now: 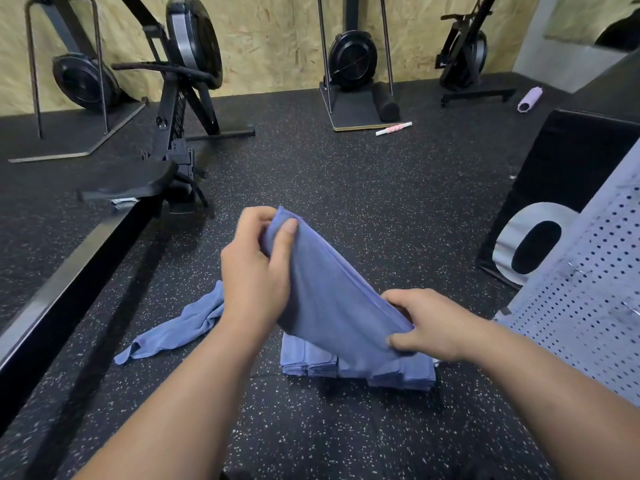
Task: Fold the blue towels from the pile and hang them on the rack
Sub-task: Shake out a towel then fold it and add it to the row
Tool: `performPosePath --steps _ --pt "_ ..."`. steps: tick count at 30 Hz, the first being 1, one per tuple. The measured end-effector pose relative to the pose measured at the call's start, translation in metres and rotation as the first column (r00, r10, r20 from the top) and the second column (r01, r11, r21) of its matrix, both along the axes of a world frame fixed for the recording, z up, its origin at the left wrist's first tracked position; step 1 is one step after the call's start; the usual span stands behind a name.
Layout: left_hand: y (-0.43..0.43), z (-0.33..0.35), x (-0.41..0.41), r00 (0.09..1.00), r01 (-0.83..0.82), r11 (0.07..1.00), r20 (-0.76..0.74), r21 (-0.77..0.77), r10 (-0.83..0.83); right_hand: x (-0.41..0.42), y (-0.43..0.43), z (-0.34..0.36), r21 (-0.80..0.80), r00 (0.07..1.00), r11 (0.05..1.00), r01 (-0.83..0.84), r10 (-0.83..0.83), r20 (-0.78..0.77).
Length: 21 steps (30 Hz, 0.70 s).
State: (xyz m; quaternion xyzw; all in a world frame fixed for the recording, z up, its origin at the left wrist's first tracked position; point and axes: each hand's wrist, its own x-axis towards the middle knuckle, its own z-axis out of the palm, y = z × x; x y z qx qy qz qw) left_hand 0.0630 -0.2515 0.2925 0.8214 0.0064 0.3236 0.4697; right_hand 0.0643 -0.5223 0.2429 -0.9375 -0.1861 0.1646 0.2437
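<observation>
A blue towel (332,289), folded over, hangs stretched between my two hands above the floor. My left hand (258,268) pinches its upper far end with thumb on top. My right hand (433,323) grips the lower near end. Directly beneath it lies a stack of folded blue towels (311,362) on the speckled black floor. One crumpled blue towel (180,327) lies loose to the left of the stack, partly hidden by my left forearm.
A rowing machine (166,174) with its long rail runs along the left. A perforated grey metal panel (588,306) and a black box (568,181) stand at the right. Exercise machines, a black foam roller (386,102) and a pink massage stick (394,128) sit by the far wall.
</observation>
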Motion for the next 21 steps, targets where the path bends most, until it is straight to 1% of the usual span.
performPosePath --steps 1,3,5,8,10,11,12,14,17,19,21 --pt "0.004 0.000 0.003 0.998 -0.057 0.997 -0.005 -0.054 0.057 0.002 -0.003 0.002 -0.021 1.000 1.000 0.011 -0.010 0.025" --pt "0.015 -0.003 0.010 0.986 -0.160 0.981 -0.054 -0.111 0.155 0.008 -0.011 0.004 0.032 0.995 0.997 0.065 -0.067 0.079" --pt "0.026 -0.012 0.019 0.961 -0.246 0.959 -0.162 -0.143 0.222 0.013 -0.018 0.008 0.214 0.983 0.967 0.140 -0.162 0.089" --pt "0.039 -0.027 0.030 0.912 -0.325 0.921 -0.330 -0.214 0.245 0.016 -0.022 0.020 0.506 0.946 0.836 0.211 -0.304 0.108" --pt "0.041 -0.031 0.034 0.897 -0.312 0.921 -0.392 -0.235 0.203 0.014 -0.021 0.028 0.648 0.927 0.724 0.237 -0.368 0.072" --pt "0.041 -0.032 0.035 0.893 -0.294 0.927 -0.414 -0.233 0.180 0.014 -0.020 0.031 0.690 0.920 0.680 0.249 -0.388 0.050" --pt "0.040 -0.032 0.035 0.887 -0.284 0.931 -0.432 -0.229 0.164 0.014 -0.020 0.033 0.714 0.914 0.650 0.262 -0.404 0.033" --pt "0.035 -0.030 0.034 0.879 -0.276 0.928 -0.456 -0.251 0.138 0.015 -0.021 0.033 0.714 0.893 0.638 0.288 -0.448 0.040" --pt "0.020 -0.022 0.027 0.885 -0.252 0.894 -0.463 -0.370 0.057 0.016 -0.022 0.033 0.698 0.863 0.644 0.313 -0.500 0.074" --pt "0.012 -0.018 0.024 0.884 -0.215 0.866 -0.466 -0.451 -0.023 0.015 -0.021 0.036 0.712 0.873 0.639 0.291 -0.482 0.076" --pt "0.006 -0.016 0.023 0.881 -0.164 0.873 -0.466 -0.459 -0.080 0.013 -0.019 0.039 0.713 0.899 0.658 0.242 -0.428 0.090"
